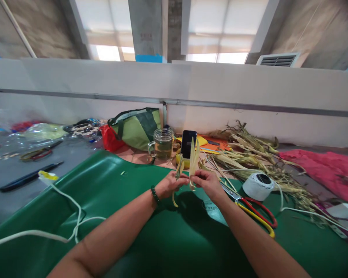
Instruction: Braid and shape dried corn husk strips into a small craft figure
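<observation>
Over the green mat (150, 239), my two hands meet in the middle of the view. My right hand (208, 184) pinches a pale corn husk (194, 160) near its lower end, and the husk stands upright. A narrower, curled husk strip (179, 169) is held in my left hand (171, 184), with a thin end hanging below the palm. The left fingertips reach to the base of the pale husk. Just right of my right forearm lie scissors (253, 212) with red and yellow handles. How the fingers meet behind the husk is partly hidden.
Behind my hands stand a phone (188, 141) and a glass mug (163, 144) of yellowish liquid. Dried husks (249, 158) are heaped at right, near a white roll (258, 186). A white cable (72, 200) crosses the mat at left. A green bag (142, 129) rests by the wall.
</observation>
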A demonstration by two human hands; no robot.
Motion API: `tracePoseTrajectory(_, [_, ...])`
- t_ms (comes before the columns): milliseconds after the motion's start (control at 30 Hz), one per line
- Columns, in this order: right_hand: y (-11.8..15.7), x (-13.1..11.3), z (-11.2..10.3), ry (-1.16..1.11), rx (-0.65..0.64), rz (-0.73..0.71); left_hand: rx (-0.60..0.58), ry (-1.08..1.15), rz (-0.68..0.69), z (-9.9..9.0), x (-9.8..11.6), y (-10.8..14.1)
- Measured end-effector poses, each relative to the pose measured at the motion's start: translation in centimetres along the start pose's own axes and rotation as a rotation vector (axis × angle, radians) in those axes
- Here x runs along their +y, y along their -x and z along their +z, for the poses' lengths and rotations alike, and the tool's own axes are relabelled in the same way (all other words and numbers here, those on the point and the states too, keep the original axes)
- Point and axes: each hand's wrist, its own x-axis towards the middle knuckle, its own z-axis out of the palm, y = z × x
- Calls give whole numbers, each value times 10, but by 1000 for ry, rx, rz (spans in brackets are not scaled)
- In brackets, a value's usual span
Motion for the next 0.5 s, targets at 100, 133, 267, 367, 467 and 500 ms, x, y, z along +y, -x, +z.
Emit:
tracePoseTrajectory(100, [2, 0, 1, -32, -8, 51, 21, 144, -129, 2, 9, -2])
tracePoseTrajectory(133, [3, 0, 4, -32, -44, 79, 23, 204, -156, 3, 12, -2])
tracePoseTrajectory(267, [11, 3, 18, -21, -208, 117, 57, 360, -214, 5, 17, -4])
tracePoseTrajectory(367, [15, 7, 26, -47, -243, 114, 137, 406, -263, 6, 16, -5])
tracePoseTrajectory(467, [14, 12, 29, -48, -247, 87, 175, 452, -248, 9, 16, -6])
tracePoseTrajectory(500, [13, 13, 29, -35, -253, 74, 167, 482, -250, 10, 16, -6])
